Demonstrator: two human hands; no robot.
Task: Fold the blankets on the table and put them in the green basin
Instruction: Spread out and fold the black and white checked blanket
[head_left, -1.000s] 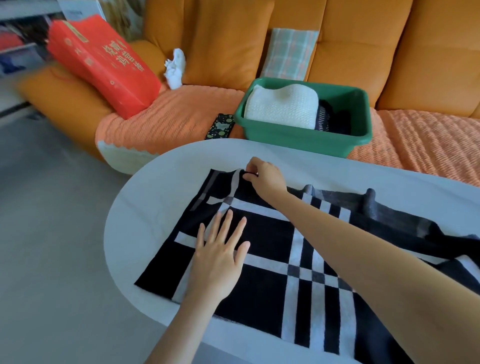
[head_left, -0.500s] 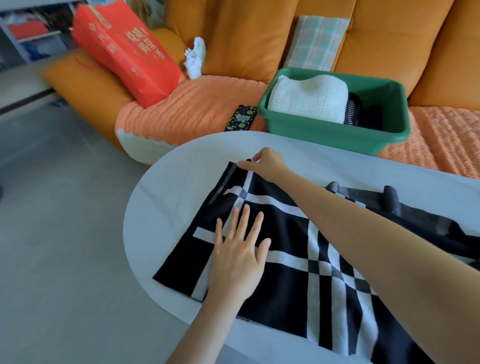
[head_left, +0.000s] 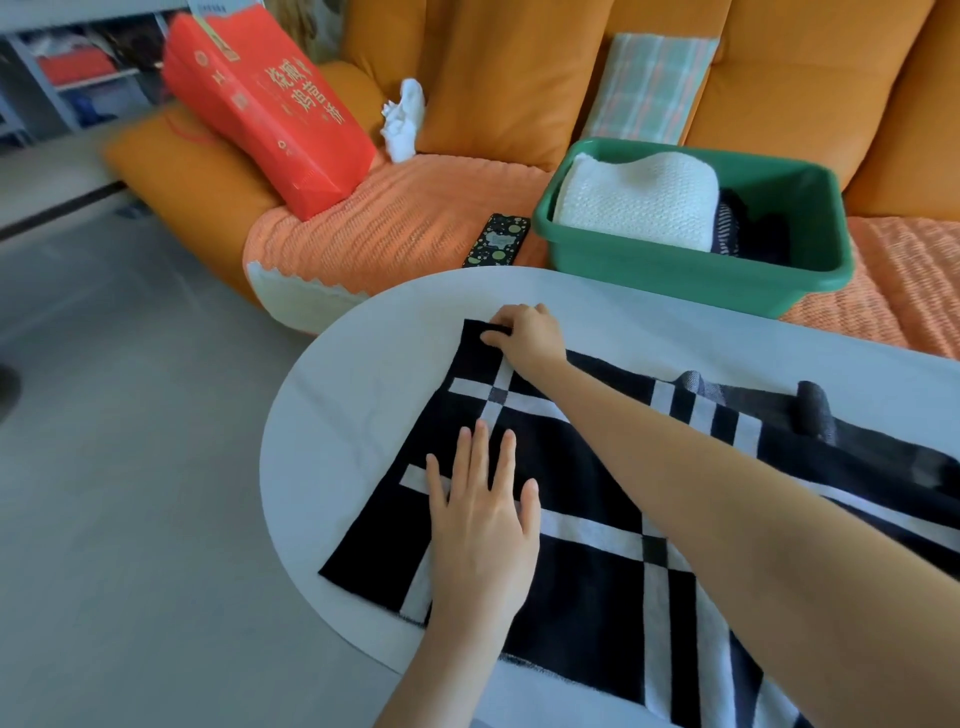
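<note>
- Left hand (head_left: 483, 519) lies flat with fingers spread, pressing the black striped blanket (head_left: 587, 587); right hand (head_left: 527, 335) pinches its far corner.
- That blanket lies spread on the worktop (head_left: 363, 374), its folding unfinished.
- The green basin (head_left: 675, 267) beyond already holds a folded white blanket (head_left: 639, 202).

pale oval table (head_left: 337, 415); black-and-white checked blanket (head_left: 587, 582) spread flat on it, far edge rumpled.

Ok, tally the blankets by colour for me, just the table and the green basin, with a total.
Black-and-white plaid blanket, spread on the table: 1
White knit blanket, folded in the green basin: 1
Dark striped fabric, in the basin beside the white one, mostly hidden: 1
Total: 3
</note>
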